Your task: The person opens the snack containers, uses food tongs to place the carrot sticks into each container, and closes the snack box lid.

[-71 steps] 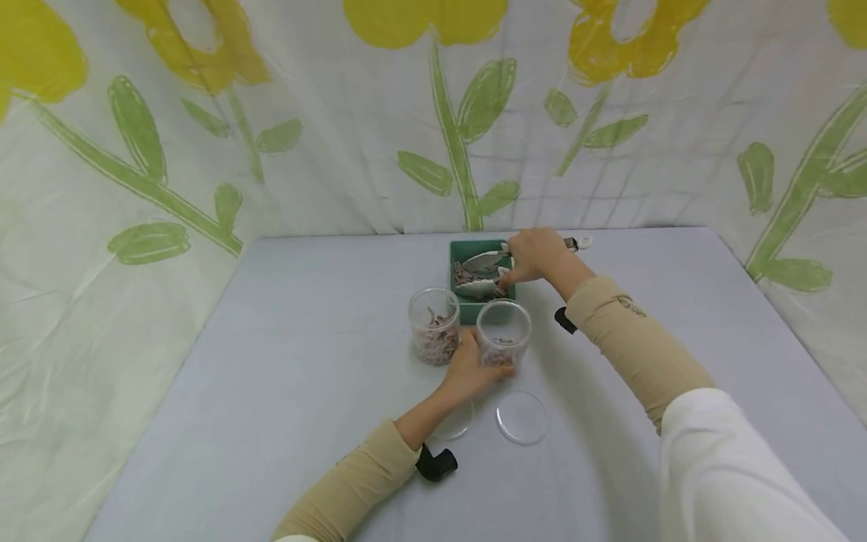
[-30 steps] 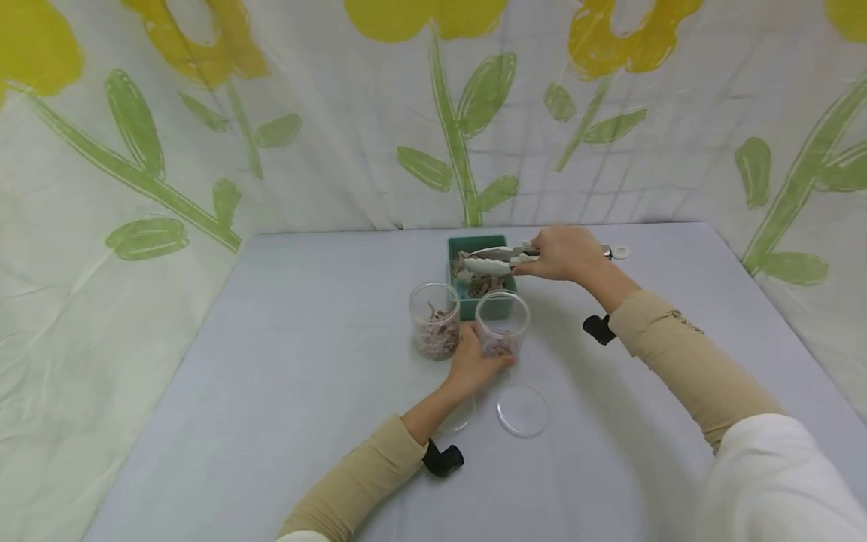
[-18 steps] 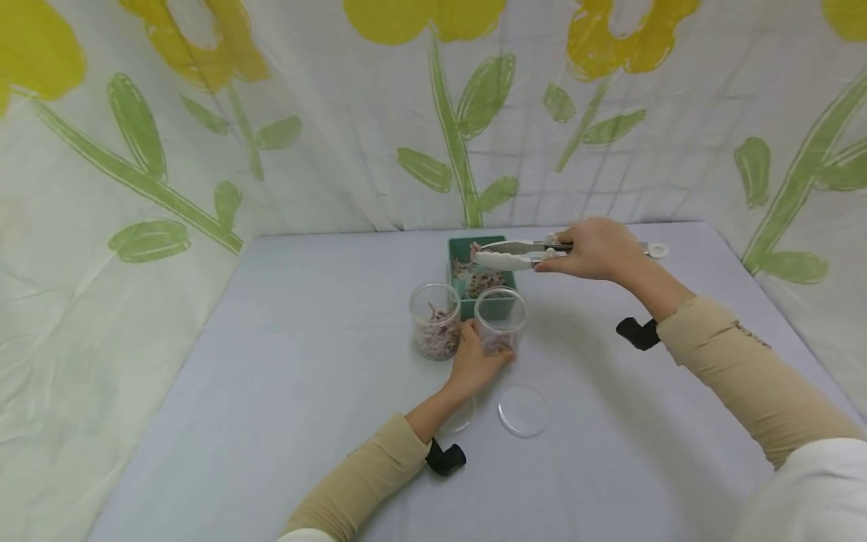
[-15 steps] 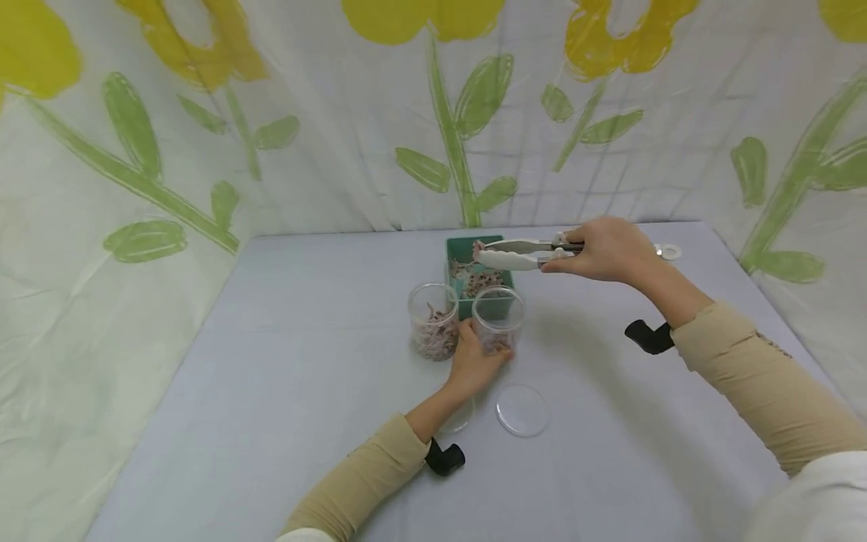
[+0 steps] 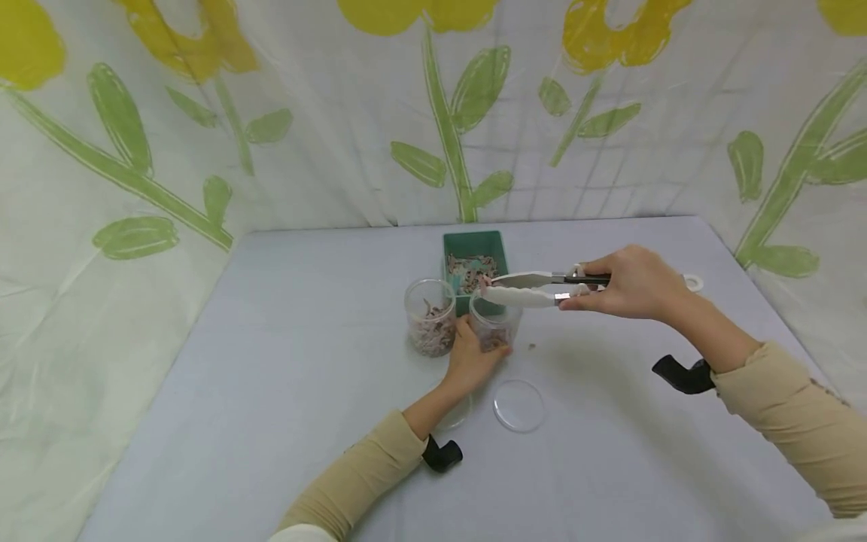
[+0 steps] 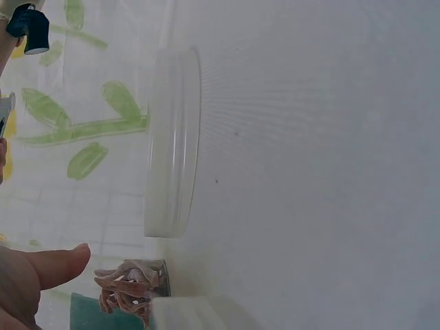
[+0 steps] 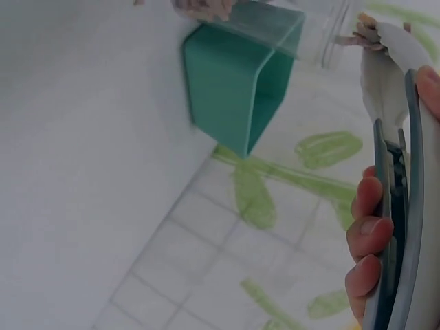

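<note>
My right hand (image 5: 640, 284) holds white-tipped tongs (image 5: 521, 298). Their tips pinch a small tuft of pinkish-brown shreds (image 7: 369, 33) and overlap the rim of the right clear jar (image 5: 493, 325) in the head view. Low around that jar curls my left hand (image 5: 470, 363), thumb on its right side and fingers in the gap between the two jars. A shallow layer of shreds shows in the right jar. The left jar (image 5: 431, 320) is about half full of them. Behind both jars stands a green tray (image 7: 220, 89) with more shreds at its bottom.
A clear round lid (image 5: 518, 406) lies on the table in front of the right jar. The second lid (image 5: 457, 414) is partly hidden under my left forearm. One small crumb (image 5: 531, 346) lies right of the jars. A flower-printed curtain (image 5: 325, 150) closes the back.
The tongs have come up out of the green tray with shreds, moved right, then come nearer over the right jar. A crumb now lies on the table. My left hand has stayed on the jar.
</note>
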A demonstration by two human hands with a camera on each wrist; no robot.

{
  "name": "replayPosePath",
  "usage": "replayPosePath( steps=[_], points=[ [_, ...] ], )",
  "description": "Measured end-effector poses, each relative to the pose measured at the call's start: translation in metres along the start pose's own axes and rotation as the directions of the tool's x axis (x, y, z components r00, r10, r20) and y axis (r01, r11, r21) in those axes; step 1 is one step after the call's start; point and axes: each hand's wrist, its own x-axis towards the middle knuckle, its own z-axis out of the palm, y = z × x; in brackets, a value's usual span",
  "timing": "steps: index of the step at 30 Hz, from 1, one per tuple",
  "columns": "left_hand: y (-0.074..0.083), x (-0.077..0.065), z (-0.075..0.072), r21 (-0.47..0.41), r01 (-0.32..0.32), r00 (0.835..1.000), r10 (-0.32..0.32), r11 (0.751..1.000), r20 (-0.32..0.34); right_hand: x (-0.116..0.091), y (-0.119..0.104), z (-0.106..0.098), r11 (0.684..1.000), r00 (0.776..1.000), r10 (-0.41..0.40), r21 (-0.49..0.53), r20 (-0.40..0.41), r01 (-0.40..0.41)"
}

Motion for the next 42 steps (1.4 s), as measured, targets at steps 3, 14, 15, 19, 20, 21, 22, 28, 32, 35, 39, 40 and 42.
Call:
replayPosePath(
  steps=[3,14,15,19,20,21,22,28,32,35,39,40,42],
  points=[
    [0.000,0.000,-0.001,-0.005,0.001,1.000,-0.001,1.000,0.012,-0.001,0.002,0.001,0.999,0.999,0.032,-0.003,0.036,-0.032],
    [0.000,0.001,-0.004,-0.019,0.006,0.999,-0.005,1.000,0.040,0.012,0.013,-0.013,0.993,0.992,0.109,-0.046,0.067,-0.106],
    [0.000,0.001,-0.005,-0.015,0.003,0.999,-0.003,1.000,0.039,0.018,0.014,-0.016,0.991,0.991,0.114,-0.072,0.064,-0.109],
    [-0.001,0.000,-0.008,0.004,-0.001,0.998,0.000,1.000,0.055,0.045,0.016,-0.029,0.968,0.991,0.098,-0.241,0.087,-0.074],
    [-0.001,-0.001,-0.009,0.006,-0.009,0.998,0.009,1.000,0.060,0.052,0.014,-0.031,0.955,0.991,0.081,-0.293,0.103,-0.048],
    [-0.001,-0.001,-0.009,0.005,-0.013,0.998,0.012,1.000,0.067,0.059,0.011,-0.033,0.939,0.990,0.068,-0.345,0.125,-0.020],
    [-0.001,-0.001,-0.010,0.008,-0.019,0.997,0.019,1.000,0.072,0.067,0.008,-0.035,0.919,0.988,0.053,-0.395,0.148,0.010],
    [-0.002,-0.001,-0.010,0.030,-0.022,0.996,0.019,0.999,0.087,0.116,-0.024,-0.034,0.825,0.949,0.082,-0.555,0.305,0.107],
    [-0.002,-0.001,-0.010,0.030,-0.008,0.996,0.005,1.000,0.089,0.146,-0.047,-0.017,0.749,0.898,0.179,-0.647,0.403,0.141],
    [-0.001,-0.001,-0.011,0.025,0.003,0.996,-0.005,1.000,0.091,0.162,-0.063,0.000,0.684,0.858,0.241,-0.707,0.455,0.183],
    [-0.001,0.000,-0.012,0.027,0.011,0.995,-0.013,1.000,0.096,0.173,-0.070,0.018,0.655,0.841,0.271,-0.730,0.469,0.197],
    [-0.001,0.000,-0.012,0.028,0.010,0.995,-0.012,1.000,0.096,0.173,-0.069,0.020,0.660,0.844,0.268,-0.727,0.464,0.190],
    [-0.001,0.000,-0.012,0.031,0.010,0.996,-0.013,0.999,0.091,0.174,-0.063,0.022,0.682,0.855,0.254,-0.711,0.452,0.173]
  ],
)
